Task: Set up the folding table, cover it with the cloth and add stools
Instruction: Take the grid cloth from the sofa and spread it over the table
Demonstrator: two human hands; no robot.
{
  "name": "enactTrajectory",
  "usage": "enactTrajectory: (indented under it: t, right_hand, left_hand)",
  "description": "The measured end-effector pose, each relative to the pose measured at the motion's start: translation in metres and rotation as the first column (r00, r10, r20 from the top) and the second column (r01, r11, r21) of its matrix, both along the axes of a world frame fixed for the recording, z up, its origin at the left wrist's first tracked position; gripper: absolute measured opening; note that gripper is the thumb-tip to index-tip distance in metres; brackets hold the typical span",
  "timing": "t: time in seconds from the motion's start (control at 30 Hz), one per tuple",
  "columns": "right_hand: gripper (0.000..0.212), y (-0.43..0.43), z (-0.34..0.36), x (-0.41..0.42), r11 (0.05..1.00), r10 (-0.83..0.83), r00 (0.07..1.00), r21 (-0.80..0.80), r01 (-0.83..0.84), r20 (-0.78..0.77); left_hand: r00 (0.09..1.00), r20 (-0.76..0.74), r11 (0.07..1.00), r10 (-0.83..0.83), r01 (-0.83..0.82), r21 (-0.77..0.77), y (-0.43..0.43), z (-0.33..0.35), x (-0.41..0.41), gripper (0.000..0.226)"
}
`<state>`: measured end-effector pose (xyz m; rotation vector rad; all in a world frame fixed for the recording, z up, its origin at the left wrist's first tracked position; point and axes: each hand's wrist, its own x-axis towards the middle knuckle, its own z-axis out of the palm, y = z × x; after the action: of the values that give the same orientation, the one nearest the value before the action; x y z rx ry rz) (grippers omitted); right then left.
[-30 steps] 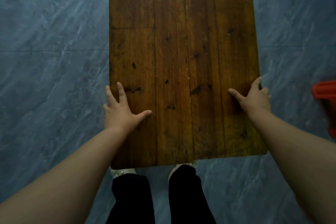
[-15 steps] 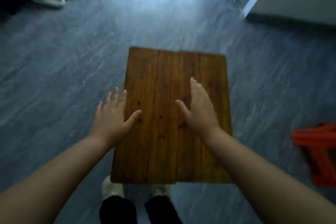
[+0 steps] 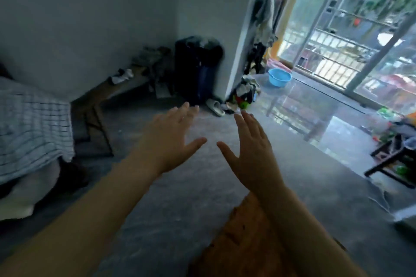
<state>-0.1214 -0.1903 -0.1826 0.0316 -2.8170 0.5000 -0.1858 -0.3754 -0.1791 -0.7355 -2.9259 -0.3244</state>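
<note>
The brown wooden folding table (image 3: 238,243) shows only as a blurred corner at the bottom of the view, partly hidden under my right forearm. My left hand (image 3: 171,141) is raised in the air above the grey floor, fingers spread, holding nothing. Beside it, my right hand (image 3: 252,153) is also lifted off the table with its fingers apart and empty. The two thumbs point toward each other with a gap between them. No cloth for the table and no stool can be told apart for certain.
A bed with a checked cover (image 3: 31,128) stands at the left. A low wooden bench (image 3: 108,92) and a dark suitcase (image 3: 195,69) line the far wall. A blue basin (image 3: 279,77) sits by the balcony door. A dark low frame (image 3: 391,159) with clutter stands at the right.
Both hands have lifted off the tabletop into the air. The view has swung up from the table to the room, so the table has dropped to the bottom edge.
</note>
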Motion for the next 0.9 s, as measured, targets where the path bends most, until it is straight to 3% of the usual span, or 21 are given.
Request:
enactTrajectory:
  t: [0.27, 0.47, 0.67, 0.9]
  right_hand:
    - [0.075, -0.265, 0.05, -0.084, 0.915, 0.4, 0.916, -0.04, -0.401, -0.031]
    - [0.07, -0.435, 0.043, -0.107, 0.819, 0.567, 0.823, -0.079, -0.568, -0.037]
    - [0.071, -0.505, 0.004, -0.137, 0.819, 0.574, 0.815, -0.048, -0.572, 0.082]
    - [0.057, -0.521, -0.065, -0.193, 0.84, 0.538, 0.797, -0.094, -0.535, 0.274]
  left_hand:
    - [0.877, -0.057, 0.876, 0.477, -0.479, -0.06, -0.282, 0.049, 0.01, 0.08]
    - [0.769, -0.029, 0.764, 0.639, -0.638, -0.097, -0.447, 0.034, 0.031, 0.081]
    - [0.733, 0.048, 0.734, 0.679, -0.673, -0.092, -0.519, -0.001, 0.022, 0.081]
    - [0.737, 0.222, 0.767, 0.638, -0.633, -0.105, -0.53, -0.074, -0.024, 0.082]
